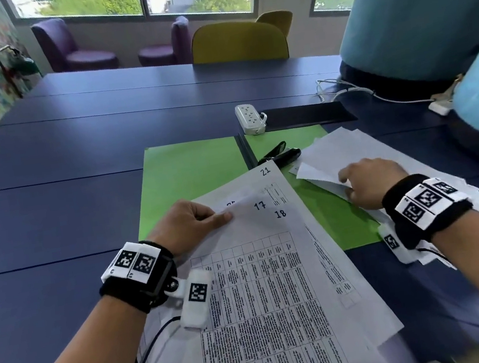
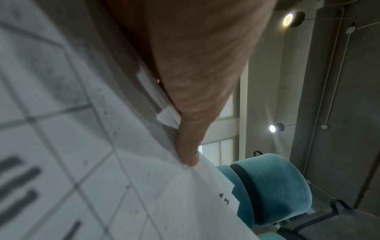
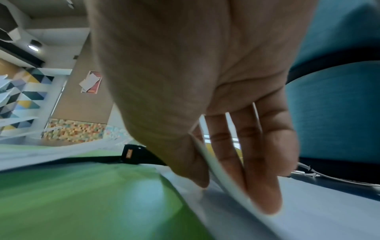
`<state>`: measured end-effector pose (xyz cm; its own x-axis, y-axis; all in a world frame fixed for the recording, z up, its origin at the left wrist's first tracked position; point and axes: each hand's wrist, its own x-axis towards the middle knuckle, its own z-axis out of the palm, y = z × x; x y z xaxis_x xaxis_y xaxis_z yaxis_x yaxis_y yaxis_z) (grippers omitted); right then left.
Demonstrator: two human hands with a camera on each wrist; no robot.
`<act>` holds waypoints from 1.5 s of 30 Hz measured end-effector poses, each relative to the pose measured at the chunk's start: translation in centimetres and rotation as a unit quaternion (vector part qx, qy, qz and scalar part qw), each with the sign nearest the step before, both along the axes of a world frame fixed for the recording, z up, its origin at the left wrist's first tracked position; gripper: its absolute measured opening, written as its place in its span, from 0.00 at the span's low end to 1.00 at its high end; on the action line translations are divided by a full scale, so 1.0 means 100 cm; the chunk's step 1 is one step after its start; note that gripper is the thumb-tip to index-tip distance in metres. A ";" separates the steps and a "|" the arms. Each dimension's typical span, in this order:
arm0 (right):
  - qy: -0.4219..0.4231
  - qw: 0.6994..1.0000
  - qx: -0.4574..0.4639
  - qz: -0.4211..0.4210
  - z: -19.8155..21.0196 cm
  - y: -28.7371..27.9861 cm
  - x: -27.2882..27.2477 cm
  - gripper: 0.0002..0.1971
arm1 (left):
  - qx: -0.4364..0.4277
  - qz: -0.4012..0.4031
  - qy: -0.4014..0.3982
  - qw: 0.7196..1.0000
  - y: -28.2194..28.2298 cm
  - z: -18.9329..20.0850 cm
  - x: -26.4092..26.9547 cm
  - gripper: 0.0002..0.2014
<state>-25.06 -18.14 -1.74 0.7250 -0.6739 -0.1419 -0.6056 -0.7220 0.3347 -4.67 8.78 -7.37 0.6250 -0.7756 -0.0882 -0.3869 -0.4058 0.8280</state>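
Observation:
A stack of printed sheets [image 1: 276, 283] with tables and handwritten numbers 17, 18 and 21 lies across an open green folder [image 1: 191, 175]. My left hand [image 1: 218, 214] pinches the stack's upper left corner, thumb [image 2: 188, 155] on top of the paper [image 2: 102, 146] and fingers hidden beneath. To the right, a looser pile of white sheets [image 1: 349, 148] overlaps the folder. My right hand [image 1: 348, 188] pinches the lifted edge of one white sheet [image 3: 218, 162] between thumb and fingers, above the green folder [image 3: 82, 194].
The blue table [image 1: 75, 148] stretches far and left. A black stapler-like tool [image 1: 280, 156] lies on the folder. Behind it are a white power strip [image 1: 250, 119], a dark mat [image 1: 305, 114] and white cables [image 1: 351, 90]. Teal chairs [image 1: 412, 21] crowd the right edge.

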 end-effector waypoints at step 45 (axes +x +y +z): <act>-0.493 0.743 0.448 -0.064 -0.042 0.132 0.022 0.17 | 0.005 -0.033 0.012 0.999 -0.007 -0.006 0.009 0.29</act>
<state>-22.84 -4.99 -5.93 0.7120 -0.7020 -0.0183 -0.3202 -0.3013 -0.8982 -3.76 8.12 -7.95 0.5705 -0.8139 -0.1101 -0.3926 -0.3880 0.8338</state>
